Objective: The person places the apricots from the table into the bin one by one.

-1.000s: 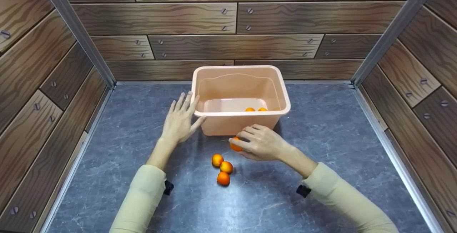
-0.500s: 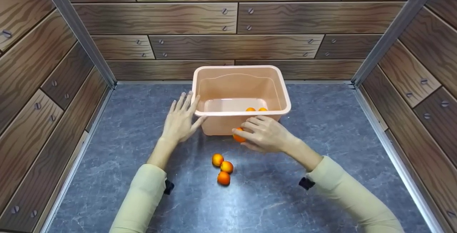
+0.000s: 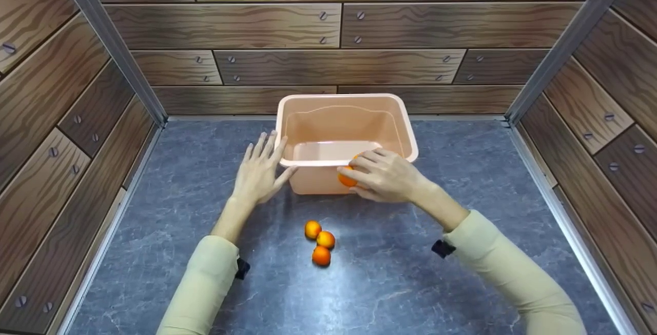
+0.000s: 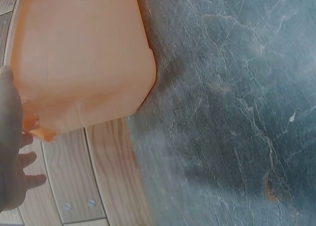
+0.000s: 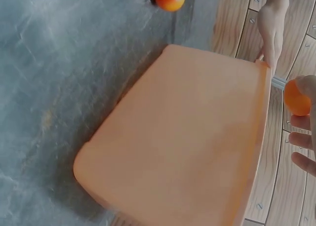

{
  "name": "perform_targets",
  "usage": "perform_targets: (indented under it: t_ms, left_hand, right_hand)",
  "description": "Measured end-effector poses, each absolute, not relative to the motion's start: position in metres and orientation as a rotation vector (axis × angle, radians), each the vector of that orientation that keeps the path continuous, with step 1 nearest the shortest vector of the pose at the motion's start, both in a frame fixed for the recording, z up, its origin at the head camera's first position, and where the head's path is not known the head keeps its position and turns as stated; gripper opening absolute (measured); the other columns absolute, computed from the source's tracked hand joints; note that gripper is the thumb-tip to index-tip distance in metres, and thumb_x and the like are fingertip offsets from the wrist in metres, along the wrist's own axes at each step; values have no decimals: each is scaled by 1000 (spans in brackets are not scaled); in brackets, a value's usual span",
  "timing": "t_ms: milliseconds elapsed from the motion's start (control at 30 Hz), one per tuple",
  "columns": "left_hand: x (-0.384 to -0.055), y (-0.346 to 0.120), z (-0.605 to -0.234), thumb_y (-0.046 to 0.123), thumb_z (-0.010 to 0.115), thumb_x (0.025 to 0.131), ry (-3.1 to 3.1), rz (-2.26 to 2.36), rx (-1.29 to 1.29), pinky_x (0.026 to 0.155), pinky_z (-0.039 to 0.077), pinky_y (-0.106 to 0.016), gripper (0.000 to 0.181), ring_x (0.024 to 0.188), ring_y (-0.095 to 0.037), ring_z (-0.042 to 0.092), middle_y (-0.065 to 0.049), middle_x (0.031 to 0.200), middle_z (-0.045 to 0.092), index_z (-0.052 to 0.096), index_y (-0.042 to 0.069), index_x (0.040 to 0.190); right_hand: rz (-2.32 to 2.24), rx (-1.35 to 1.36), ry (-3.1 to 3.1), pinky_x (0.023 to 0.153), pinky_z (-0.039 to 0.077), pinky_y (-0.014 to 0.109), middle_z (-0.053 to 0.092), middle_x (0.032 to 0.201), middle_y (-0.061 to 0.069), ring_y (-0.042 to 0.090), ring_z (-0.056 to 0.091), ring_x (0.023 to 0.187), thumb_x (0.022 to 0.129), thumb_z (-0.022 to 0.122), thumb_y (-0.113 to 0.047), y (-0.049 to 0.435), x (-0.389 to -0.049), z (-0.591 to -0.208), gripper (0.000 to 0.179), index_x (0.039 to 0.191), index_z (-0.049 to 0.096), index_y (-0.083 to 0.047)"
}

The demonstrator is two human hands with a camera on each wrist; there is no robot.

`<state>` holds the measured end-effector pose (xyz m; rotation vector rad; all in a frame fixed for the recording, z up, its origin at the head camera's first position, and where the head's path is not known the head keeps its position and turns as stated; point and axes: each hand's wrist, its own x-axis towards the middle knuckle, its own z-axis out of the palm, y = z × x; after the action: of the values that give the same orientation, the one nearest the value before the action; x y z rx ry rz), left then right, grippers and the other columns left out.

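My right hand [image 3: 389, 177] pinches a small orange [image 3: 347, 176] between thumb and fingers, over the near rim of a peach plastic tub [image 3: 318, 180]. In the right wrist view that held orange [image 5: 296, 98] shows above the level of the tub's rim. My left hand [image 3: 256, 173] lies with fingers spread and straight at the tub's left front corner, thumb against the front wall. Three oranges [image 3: 325, 240] sit close together on the floor in front of the tub. Inside it, a bit of orange fruit [image 3: 358, 156] peeks out behind my right fingers; the rest is hidden.
The tub stands on a grey marbled surface [image 3: 215, 294] near the back wall [image 3: 328, 68] of wood-patterned panels. Similar side walls rise left and right, with metal strips [image 3: 564, 227] along their bottom edges.
My right hand has risen with the orange from in front of the tub up to its near rim. My left hand, the tub and the three loose oranges have stayed put.
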<state>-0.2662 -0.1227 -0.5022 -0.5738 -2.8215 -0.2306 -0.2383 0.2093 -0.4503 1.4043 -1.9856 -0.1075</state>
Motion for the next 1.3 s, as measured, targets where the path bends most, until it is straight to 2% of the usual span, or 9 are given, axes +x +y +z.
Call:
perform_targets:
  t_ms: [167, 400, 600, 767, 967, 1300]
  left_hand:
    - [-266, -123, -502, 68, 41, 104, -2832, -240, -574, 128, 32, -63, 80, 162, -39, 29, -14, 174, 31, 30, 21, 168]
    - [-266, -123, -502, 68, 42, 104, -2839, -262, -586, 129, 30, -63, 80, 163, -40, 28, -14, 175, 29, 29, 21, 168]
    - [-267, -123, -502, 68, 42, 104, -2829, -236, -579, 127, 32, -63, 81, 162, -40, 30, -15, 174, 31, 29, 21, 168]
    - [-267, -122, -503, 69, 42, 104, -2827, -242, -569, 127, 33, -64, 81, 162, -40, 30, -16, 174, 32, 29, 20, 168]
    - [-268, -122, -505, 68, 41, 104, -2828, -249, -570, 128, 32, -63, 81, 162, -39, 30, -15, 174, 32, 29, 20, 168]
    - [-267, -123, -503, 69, 42, 104, -2839, -262, -573, 129, 30, -63, 82, 162, -39, 29, -15, 174, 30, 28, 21, 169]
  right_hand:
    - [-47, 1393, -2025, 81, 63, 39, 78, 107, 4, 25, 73, 95, 87, 83, -34, 210, -249, -444, 47, 129, 72, -17]
    - [54, 1364, -2040, 75, 63, 39, 79, 104, 5, 25, 73, 88, 87, 84, -33, 215, -264, -443, 42, 124, 73, -16]
    - [18, 1335, -2072, 72, 62, 39, 79, 103, 5, 26, 72, 87, 89, 82, -35, 217, -277, -441, 42, 125, 73, -16]
    - [-50, 1321, -2143, 77, 63, 42, 78, 106, 6, 27, 72, 90, 93, 78, -37, 220, -288, -438, 43, 129, 72, -16]
    - [-81, 1304, -2244, 82, 63, 46, 78, 110, 9, 29, 72, 95, 91, 81, -35, 221, -297, -437, 48, 134, 71, -15]
    - [-67, 1240, -2365, 87, 60, 50, 76, 111, 10, 31, 72, 99, 96, 73, -38, 216, -312, -440, 44, 136, 70, -18]
